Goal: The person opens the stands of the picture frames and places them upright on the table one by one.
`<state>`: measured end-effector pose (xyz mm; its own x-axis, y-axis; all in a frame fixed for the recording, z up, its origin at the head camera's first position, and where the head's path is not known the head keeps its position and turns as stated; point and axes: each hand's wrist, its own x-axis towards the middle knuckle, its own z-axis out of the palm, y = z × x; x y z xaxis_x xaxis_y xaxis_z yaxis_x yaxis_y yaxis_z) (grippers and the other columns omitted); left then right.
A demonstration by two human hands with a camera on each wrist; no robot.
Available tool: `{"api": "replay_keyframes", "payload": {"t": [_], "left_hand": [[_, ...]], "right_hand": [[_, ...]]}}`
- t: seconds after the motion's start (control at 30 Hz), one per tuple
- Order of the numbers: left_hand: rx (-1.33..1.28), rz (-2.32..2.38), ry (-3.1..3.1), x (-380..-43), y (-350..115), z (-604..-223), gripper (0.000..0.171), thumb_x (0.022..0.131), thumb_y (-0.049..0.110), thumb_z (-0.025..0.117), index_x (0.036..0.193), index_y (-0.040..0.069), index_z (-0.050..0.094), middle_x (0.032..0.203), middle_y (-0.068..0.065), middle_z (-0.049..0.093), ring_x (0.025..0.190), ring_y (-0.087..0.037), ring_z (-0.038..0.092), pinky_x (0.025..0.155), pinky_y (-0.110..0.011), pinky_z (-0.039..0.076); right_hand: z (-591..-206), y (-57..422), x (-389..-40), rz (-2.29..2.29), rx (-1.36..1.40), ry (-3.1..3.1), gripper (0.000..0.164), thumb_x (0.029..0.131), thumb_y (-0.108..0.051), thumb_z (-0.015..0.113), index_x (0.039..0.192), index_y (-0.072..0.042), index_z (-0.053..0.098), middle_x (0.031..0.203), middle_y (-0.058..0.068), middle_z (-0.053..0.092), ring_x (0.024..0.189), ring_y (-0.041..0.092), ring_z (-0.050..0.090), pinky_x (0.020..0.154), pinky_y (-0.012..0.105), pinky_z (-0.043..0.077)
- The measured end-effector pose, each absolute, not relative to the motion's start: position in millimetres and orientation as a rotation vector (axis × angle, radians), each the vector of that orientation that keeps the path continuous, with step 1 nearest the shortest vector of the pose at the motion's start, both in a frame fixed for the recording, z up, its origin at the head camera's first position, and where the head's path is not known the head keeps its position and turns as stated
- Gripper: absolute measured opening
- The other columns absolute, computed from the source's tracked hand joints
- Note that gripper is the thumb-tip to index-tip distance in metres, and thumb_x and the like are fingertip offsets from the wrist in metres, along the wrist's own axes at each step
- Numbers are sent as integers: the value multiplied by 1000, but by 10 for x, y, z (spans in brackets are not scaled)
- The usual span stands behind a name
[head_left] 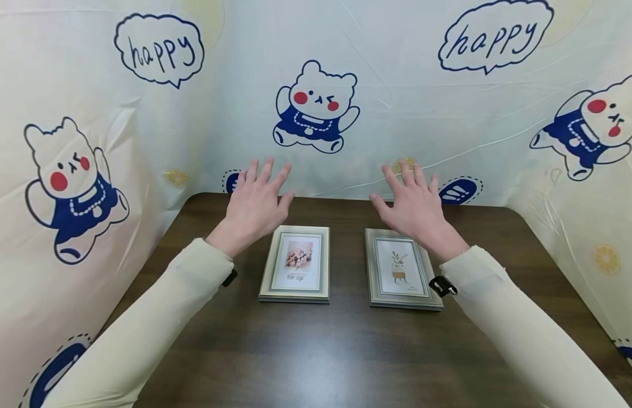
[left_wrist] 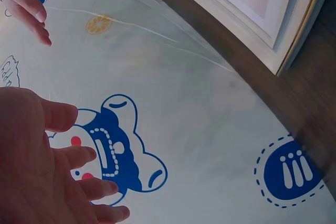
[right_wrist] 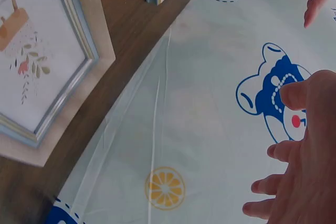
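Note:
Two picture frames lie face up, side by side on the dark wooden table. The left picture frame (head_left: 323, 266) has a pale border and a print of pink flowers above the words "free style". A plant in a brown pot is printed in the right picture frame (head_left: 373, 272). My left hand (head_left: 258, 201) is raised over the far side of the table with fingers spread, beyond the left frame's upper corner. My right hand (head_left: 415, 207) mirrors it, its wrist overlapping the right frame's upper corner in the head view. Neither hand holds anything.
The dark wooden table (head_left: 316, 351) has rounded far corners. Behind it and along both sides hangs a pale cloth (head_left: 397, 113) printed with bears, orange slices and "happy" bubbles. Dark straps show at both wrists, with a black buckle (head_left: 443, 287) at the right one.

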<state>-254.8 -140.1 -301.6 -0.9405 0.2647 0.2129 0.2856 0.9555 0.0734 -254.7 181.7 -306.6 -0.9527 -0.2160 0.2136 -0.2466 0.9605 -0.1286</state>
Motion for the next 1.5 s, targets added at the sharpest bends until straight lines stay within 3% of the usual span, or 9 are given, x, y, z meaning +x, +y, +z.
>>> {"api": "replay_keyframes", "payload": {"t": [1.03,1.5], "left_hand": [[-429,-148,-2906,-2516,-1506,-3116,66,110,45,44,168,18,29,173,-22,17,156,-49,13,123,-63,14],[-420,-153,-2931,-2470,-1529,-3154,67,110,44,45,169,17,28,172,-23,17,157,-48,12,124,-63,12]], "right_hand": [[-3257,1597,-2508,236,373,-2926,79,105,-58,46,169,-17,24,173,22,16,157,47,9,119,74,7],[-3349,1482,-2438,233,417,-2948,78,107,-54,47,170,-16,22,173,22,15,158,44,8,119,73,5]]}}
